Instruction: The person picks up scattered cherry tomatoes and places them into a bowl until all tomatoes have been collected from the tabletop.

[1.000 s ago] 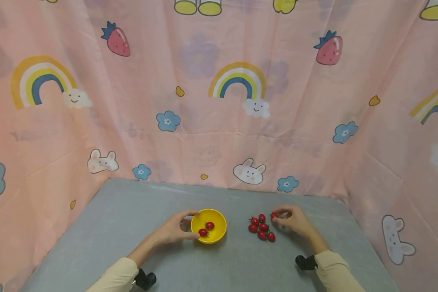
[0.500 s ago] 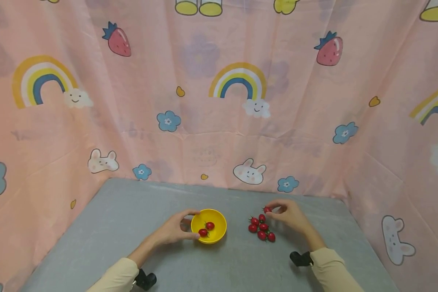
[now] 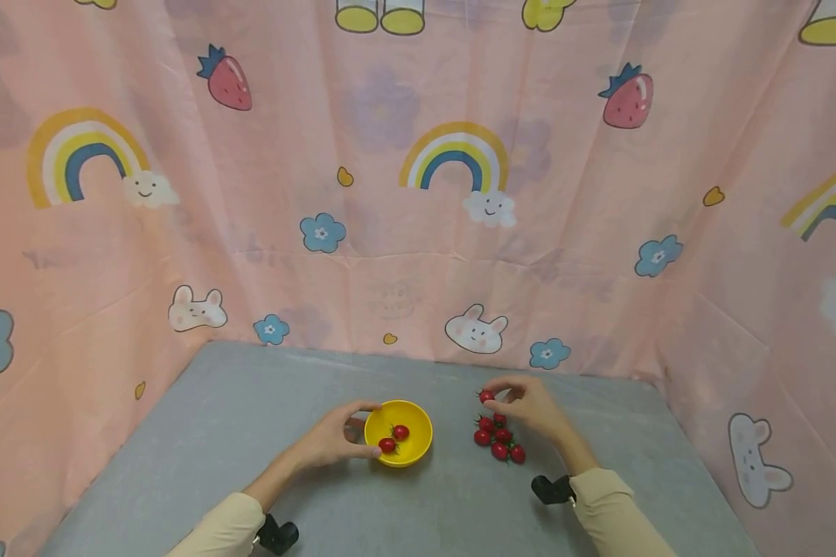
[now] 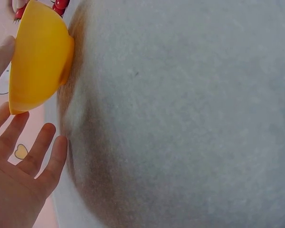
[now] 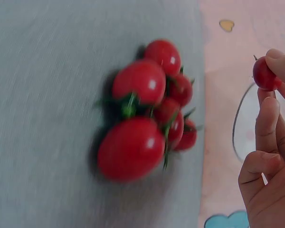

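A small yellow bowl (image 3: 419,442) stands on the grey table with two cherry tomatoes (image 3: 401,432) inside. My left hand (image 3: 327,439) holds it from the left, thumb at the near rim and fingers at the far rim. In the left wrist view the bowl (image 4: 40,57) appears from the side, spanned by thumb and fingertips. Between thumb and fingertips, my right hand (image 3: 532,406) pinches a single cherry tomato (image 3: 486,396), raised behind the pile. That tomato (image 5: 264,74) shows a green stem tip in the right wrist view. Several loose cherry tomatoes (image 3: 503,436) lie clustered just in front of this hand.
Grey cloth covers the table (image 3: 286,402). A pink printed curtain (image 3: 418,271) rises along its back and both sides. Each wrist carries a black camera mount, the left mount (image 3: 277,535) and the right mount (image 3: 553,490), close over the table.
My right hand has moved left, and slightly farther back, carrying the pinched tomato from the pile's right side to behind it. The left hand and bowl have stayed put.
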{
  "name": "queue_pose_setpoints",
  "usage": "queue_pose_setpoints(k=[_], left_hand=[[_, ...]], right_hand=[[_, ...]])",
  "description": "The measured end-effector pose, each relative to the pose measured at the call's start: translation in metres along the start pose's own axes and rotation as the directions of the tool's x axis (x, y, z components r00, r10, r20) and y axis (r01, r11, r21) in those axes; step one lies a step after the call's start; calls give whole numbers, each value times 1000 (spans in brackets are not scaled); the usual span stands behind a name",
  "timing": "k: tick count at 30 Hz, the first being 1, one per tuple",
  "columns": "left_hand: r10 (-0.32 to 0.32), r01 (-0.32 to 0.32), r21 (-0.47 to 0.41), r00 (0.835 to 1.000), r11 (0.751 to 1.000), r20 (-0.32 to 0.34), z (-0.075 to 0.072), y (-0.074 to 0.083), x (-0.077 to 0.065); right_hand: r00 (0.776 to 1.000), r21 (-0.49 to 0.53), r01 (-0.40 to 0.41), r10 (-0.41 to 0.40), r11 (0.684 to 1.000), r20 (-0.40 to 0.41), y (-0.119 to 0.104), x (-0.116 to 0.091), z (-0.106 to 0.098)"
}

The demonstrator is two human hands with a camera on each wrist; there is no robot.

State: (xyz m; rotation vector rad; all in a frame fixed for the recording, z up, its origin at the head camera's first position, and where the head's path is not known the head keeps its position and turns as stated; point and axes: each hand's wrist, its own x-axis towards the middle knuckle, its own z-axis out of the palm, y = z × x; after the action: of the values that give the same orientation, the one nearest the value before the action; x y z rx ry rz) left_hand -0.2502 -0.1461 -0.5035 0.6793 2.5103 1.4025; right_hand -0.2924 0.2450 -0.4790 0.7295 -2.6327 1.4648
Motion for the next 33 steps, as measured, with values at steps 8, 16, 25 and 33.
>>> queue_pose_setpoints(k=[8, 16, 25, 33], left_hand=[[-1, 1, -3, 1000, 1000, 3, 1, 0, 1], [12, -11, -34, 1000, 999, 6, 0, 2, 1], [-4, 5, -24, 1000, 1000, 11, 0, 3, 1], [9, -8, -36, 1000, 999, 18, -1, 3, 0]], right_hand=[[999, 3, 39, -39, 999, 34, -15, 12, 19], [996, 30, 40, -43, 999, 81, -25, 21, 36], [990, 60, 69, -76, 996, 122, -41, 26, 54], [980, 110, 56, -75, 992, 184, -51, 26, 65]])
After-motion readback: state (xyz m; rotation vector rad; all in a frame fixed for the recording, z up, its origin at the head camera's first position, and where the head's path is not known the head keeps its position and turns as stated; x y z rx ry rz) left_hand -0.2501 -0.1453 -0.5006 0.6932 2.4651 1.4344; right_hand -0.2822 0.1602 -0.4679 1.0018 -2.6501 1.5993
